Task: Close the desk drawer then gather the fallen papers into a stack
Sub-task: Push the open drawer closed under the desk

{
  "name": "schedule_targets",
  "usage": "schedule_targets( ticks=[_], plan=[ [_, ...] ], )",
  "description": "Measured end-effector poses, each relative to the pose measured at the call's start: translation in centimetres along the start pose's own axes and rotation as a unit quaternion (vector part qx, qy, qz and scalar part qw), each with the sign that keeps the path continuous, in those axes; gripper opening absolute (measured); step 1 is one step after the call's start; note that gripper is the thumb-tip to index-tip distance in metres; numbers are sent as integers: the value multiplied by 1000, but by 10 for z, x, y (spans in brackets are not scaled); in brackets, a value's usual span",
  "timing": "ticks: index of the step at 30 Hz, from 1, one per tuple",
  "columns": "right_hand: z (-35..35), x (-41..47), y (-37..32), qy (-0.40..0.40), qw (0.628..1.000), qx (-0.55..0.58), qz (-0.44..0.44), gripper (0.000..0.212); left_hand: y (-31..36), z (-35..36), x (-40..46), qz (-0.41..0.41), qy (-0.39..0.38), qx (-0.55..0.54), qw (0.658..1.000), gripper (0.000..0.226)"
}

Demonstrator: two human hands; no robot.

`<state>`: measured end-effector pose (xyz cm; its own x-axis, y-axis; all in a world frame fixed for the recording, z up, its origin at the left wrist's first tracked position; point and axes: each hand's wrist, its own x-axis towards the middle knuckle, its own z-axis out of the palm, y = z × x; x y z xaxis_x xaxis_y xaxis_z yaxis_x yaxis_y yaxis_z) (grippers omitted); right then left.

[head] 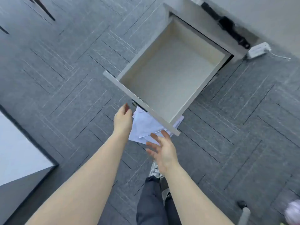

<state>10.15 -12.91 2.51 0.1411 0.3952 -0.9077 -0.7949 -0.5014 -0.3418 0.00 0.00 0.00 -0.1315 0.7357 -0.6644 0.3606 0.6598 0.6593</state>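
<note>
A grey desk drawer stands pulled far out of the desk, empty inside, its front panel nearest me. White papers lie scattered on the carpet beneath the front panel, partly hidden by it. My left hand hovers just below the panel near the small metal lock, fingers loosely curved, holding nothing. My right hand is spread open above the papers' near edge, a little short of the panel's right end, touching nothing.
Grey carpet tiles cover the floor. A white power strip with a cord lies by the desk's right side. A white-topped desk corner sits at lower left. My leg and shoe are below the hands. A chair part shows at lower right.
</note>
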Motion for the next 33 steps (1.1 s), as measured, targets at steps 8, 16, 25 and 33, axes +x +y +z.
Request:
schedule_targets(
  ticks=[8,16,25,33],
  plan=[
    [7,25,-36,47,997,61,-24,31,30,33,7,95,46,89,990,28],
    [-5,55,-114,39,996,67,-42,32,82,92,31,160,58,165,972,23],
    [-29,91,-219,17,997,20,-73,18,152,177,66,219,77,282,931,22],
    [-43,114,-289,8,995,-4,-101,37,202,229,87,247,80,296,919,23]
  ],
)
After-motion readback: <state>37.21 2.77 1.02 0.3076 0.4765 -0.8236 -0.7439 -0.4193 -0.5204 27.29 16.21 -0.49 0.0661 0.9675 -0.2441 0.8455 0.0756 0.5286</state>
